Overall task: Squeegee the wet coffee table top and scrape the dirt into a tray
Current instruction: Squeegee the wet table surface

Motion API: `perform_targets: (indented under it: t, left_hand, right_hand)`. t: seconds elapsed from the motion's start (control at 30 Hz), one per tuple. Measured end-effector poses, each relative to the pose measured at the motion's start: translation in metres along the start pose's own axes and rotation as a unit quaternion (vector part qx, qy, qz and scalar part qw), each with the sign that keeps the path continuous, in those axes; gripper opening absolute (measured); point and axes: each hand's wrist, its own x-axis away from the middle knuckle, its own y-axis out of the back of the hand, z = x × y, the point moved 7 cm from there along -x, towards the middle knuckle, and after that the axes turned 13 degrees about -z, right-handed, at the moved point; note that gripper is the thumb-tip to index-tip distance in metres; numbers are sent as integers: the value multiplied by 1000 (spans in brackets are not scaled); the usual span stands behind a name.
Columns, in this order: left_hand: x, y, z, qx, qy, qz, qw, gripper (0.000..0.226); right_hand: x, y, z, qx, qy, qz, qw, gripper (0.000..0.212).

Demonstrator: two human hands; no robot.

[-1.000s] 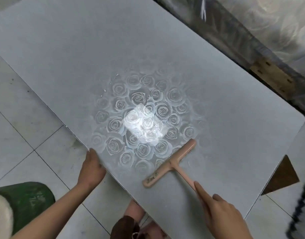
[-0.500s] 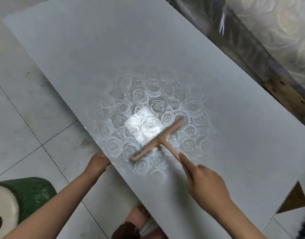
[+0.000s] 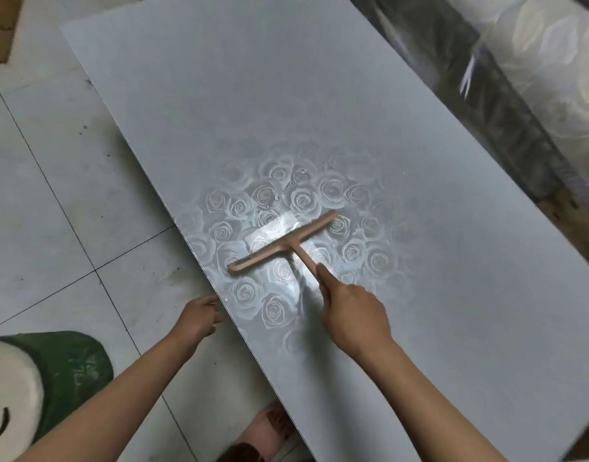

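One squeegee (image 3: 283, 243), label unreadable, sits on the table top (image 3: 453, 295). The right hand (image 3: 353, 315) grips its handle; the left hand (image 3: 199, 316) grips the edge.

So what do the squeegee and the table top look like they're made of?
The squeegee looks like moulded plastic: matte peach-pink, one smooth T-shaped piece. The table top is likely glossy tile, glass or laminate: it mirrors glare, with a rose pattern, and its edge looks thin.
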Motion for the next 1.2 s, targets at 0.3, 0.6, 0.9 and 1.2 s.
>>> perform_targets:
  t: [0.3,0.6,0.9,1.2]
  left_hand:
    - [-8,13,-14,73,13,-21,997,35]
    - [-16,29,3,79,49,-23,995,36]
    - [-23,39,30,62,62,-42,995,35]
    - [-13,59,48,-8,58,-69,996,44]
  right_hand:
    - [55,-8,-9,58,-33,53,996,63]
    - [-34,-3,50,24,-3,5,1000,53]
    - [78,-28,41,83,-6,8,996,70]
    - [-7,-26,89,-12,8,-9,1000,50]
